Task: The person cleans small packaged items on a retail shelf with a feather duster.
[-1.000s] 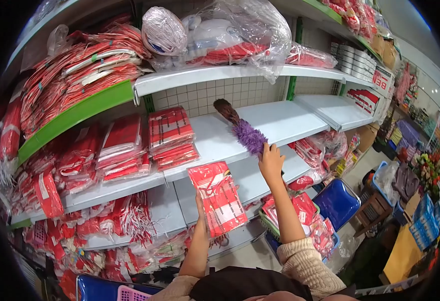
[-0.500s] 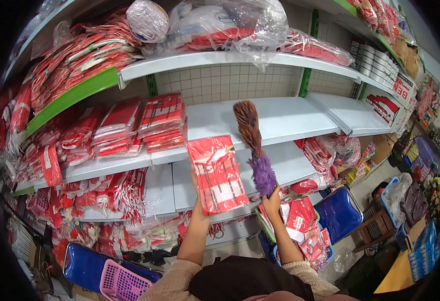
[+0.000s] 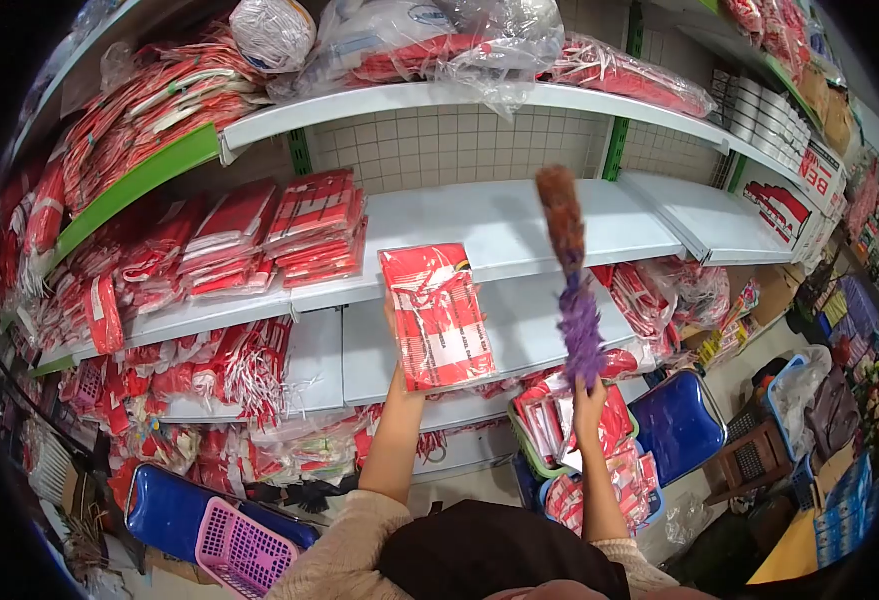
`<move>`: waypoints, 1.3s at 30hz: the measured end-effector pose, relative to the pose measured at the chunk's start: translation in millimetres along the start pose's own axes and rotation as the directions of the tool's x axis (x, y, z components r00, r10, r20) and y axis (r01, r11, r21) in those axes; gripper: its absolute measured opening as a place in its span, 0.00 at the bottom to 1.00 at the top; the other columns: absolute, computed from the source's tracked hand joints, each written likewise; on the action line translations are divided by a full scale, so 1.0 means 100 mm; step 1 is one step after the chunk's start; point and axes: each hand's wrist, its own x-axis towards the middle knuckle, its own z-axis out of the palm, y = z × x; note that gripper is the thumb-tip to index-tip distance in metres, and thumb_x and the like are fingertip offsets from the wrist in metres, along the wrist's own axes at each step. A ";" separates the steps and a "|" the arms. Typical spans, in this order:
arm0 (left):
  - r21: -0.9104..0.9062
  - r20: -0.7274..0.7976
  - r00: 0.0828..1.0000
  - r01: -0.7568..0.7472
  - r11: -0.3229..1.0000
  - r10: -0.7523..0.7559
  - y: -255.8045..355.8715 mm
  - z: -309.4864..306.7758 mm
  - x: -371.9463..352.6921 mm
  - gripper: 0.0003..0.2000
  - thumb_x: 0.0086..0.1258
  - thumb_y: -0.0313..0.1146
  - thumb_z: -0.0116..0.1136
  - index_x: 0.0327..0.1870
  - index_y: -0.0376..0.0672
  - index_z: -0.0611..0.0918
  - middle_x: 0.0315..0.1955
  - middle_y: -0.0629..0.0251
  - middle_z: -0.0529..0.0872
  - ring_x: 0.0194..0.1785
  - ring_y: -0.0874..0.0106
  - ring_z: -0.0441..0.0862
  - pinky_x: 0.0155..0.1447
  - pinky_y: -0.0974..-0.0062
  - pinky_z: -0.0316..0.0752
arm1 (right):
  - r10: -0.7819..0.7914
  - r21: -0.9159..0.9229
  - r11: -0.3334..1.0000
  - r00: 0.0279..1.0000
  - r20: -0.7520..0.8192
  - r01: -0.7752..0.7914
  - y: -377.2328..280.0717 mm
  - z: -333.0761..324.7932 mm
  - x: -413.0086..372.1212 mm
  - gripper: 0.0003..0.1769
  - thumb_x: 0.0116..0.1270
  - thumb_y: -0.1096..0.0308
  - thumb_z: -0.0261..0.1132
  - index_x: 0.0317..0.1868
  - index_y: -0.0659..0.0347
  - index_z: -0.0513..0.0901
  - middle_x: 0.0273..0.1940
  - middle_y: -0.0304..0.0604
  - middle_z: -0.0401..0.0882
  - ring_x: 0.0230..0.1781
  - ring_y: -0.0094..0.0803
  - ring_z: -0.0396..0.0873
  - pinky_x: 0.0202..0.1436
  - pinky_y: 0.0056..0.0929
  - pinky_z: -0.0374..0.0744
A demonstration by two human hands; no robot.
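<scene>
My left hand is mostly hidden behind a flat red-and-white package in clear plastic, which it holds upright before the shelves. In my right hand is the lower end of a feather duster, purple below and brown at its blurred tip. The duster stands nearly vertical in front of the middle shelf, clear of the package. Stacks of similar red packages lie on that shelf, left of the held one.
Bagged goods fill the upper shelf. Below right are baskets of red packages and a blue chair. A pink basket and another blue chair stand lower left. White boxes sit at the right.
My right hand and the duster have moved right, and the duster's tip is higher. The package in my left hand has shifted slightly up and is more upright. The view has shifted a little.
</scene>
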 end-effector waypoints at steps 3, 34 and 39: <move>0.005 -0.013 1.000 0.014 1.000 -0.014 -0.07 -0.04 -0.05 0.40 0.62 0.64 0.41 0.66 0.39 0.59 0.60 0.50 0.68 0.61 0.52 0.68 0.58 0.54 0.70 | -0.296 -0.354 0.865 0.931 0.213 0.356 -0.10 -0.19 -0.28 0.15 0.52 0.69 0.58 0.38 0.71 0.76 0.32 0.57 0.78 0.26 0.54 0.76 0.30 0.43 0.73; 0.085 -0.166 0.981 -0.090 0.992 0.103 -0.17 -0.14 -0.27 0.37 0.65 0.62 0.40 0.65 0.39 0.60 0.59 0.51 0.68 0.61 0.53 0.68 0.60 0.55 0.68 | -0.390 -0.174 0.864 0.846 0.365 0.473 0.08 0.08 -0.45 0.15 0.48 0.68 0.59 0.36 0.69 0.76 0.25 0.57 0.75 0.25 0.57 0.73 0.30 0.47 0.71; 0.097 -0.169 0.980 -0.093 0.991 0.108 -0.15 -0.16 -0.24 0.37 0.65 0.61 0.40 0.65 0.39 0.60 0.59 0.51 0.68 0.61 0.54 0.68 0.60 0.56 0.68 | -0.082 -0.318 0.940 0.988 0.134 0.121 0.13 0.17 -0.45 0.19 0.48 0.68 0.59 0.40 0.71 0.75 0.27 0.61 0.76 0.27 0.57 0.75 0.33 0.46 0.72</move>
